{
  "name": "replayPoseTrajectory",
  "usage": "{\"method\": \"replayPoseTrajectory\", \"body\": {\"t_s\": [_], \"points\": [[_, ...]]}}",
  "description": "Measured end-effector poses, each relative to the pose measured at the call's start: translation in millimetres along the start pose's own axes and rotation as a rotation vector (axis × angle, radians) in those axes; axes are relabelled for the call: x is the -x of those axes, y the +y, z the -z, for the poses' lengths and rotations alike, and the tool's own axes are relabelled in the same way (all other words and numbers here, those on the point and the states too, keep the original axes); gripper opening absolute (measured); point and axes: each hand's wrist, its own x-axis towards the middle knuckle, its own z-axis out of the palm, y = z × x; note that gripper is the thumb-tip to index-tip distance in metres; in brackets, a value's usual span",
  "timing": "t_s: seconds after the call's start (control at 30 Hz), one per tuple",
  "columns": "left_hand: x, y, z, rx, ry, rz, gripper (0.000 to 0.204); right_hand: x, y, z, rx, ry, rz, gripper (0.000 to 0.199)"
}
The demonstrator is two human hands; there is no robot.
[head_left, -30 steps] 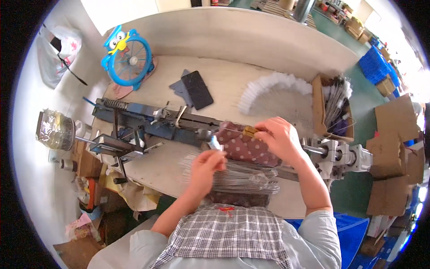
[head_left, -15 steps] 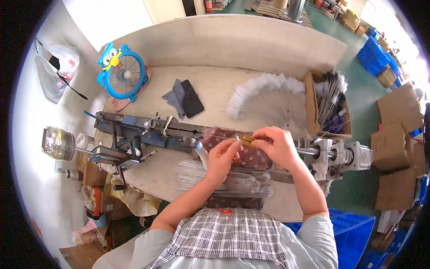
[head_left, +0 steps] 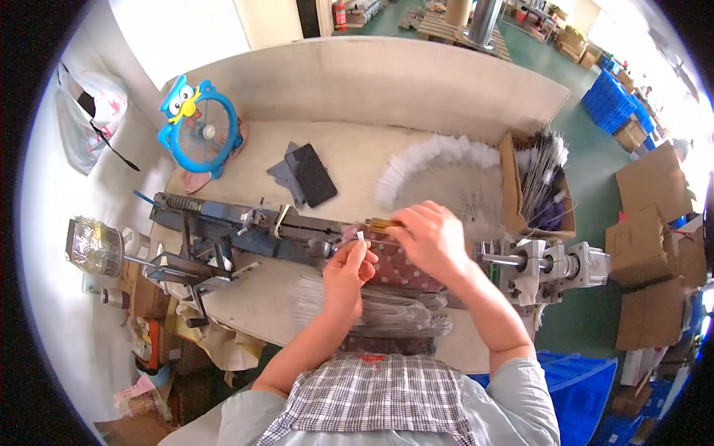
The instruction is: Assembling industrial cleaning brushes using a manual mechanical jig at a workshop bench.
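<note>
Fingertips of my left hand (head_left: 346, 279) pinch a small white piece (head_left: 361, 236), too small to name more closely. My right hand (head_left: 433, 236) is closed on a small brass-coloured block (head_left: 381, 224) that juts out to the left of its fingers. Both hands are over a brown polka-dot cloth (head_left: 405, 269) in front of the machine's dark metal rail (head_left: 245, 227). Nearer my body lies a bundle of thin wires (head_left: 387, 314). White-tipped wire brushes (head_left: 439, 167) lie fanned out behind my right hand.
A steel shaft with its bearing blocks (head_left: 528, 260) stands at the right. Behind it is a cardboard box of brushes (head_left: 513, 186). A blue toy-faced fan (head_left: 204, 130) and a dark phone (head_left: 312, 175) are at the back left. A low board (head_left: 357, 82) edges the table.
My hands have drawn apart. The left moved left and slightly down with the white piece; the right shifted left with the brass-coloured block. The view has tilted slightly.
</note>
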Motion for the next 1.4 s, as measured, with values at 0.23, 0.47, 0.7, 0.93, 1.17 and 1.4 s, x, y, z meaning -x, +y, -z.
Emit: {"method": "replayPoseTrajectory", "body": {"t_s": [0.23, 0.47, 0.7, 0.93, 1.17, 1.4], "points": [[-5, -2, 5, 0.076, -0.027, 0.079, 0.016, -5, -7, -24, -0.172, -0.227, -0.089, 0.016], [-1, 4, 9, -0.137, -0.115, 0.082, 0.038, -11, -10, -20, -0.428, -0.436, -0.393, 0.021], [-8, -8, 5, 0.205, -0.022, 0.058, 0.038, 5, -27, -26, -0.103, -0.097, -0.03, 0.027], [-4, -6, -4, 0.25, -0.029, -0.018, 0.02, 9, -24, -31, -0.037, 0.037, 0.031, 0.026], [-2, -4, -6, 0.277, -0.003, -0.066, 0.009, 12, -20, -30, -0.061, 0.02, 0.103, 0.02], [-7, -15, -4, 0.277, -0.024, -0.079, 0.006, 18, -10, -19, -0.083, 0.0, 0.058, 0.017]]}}
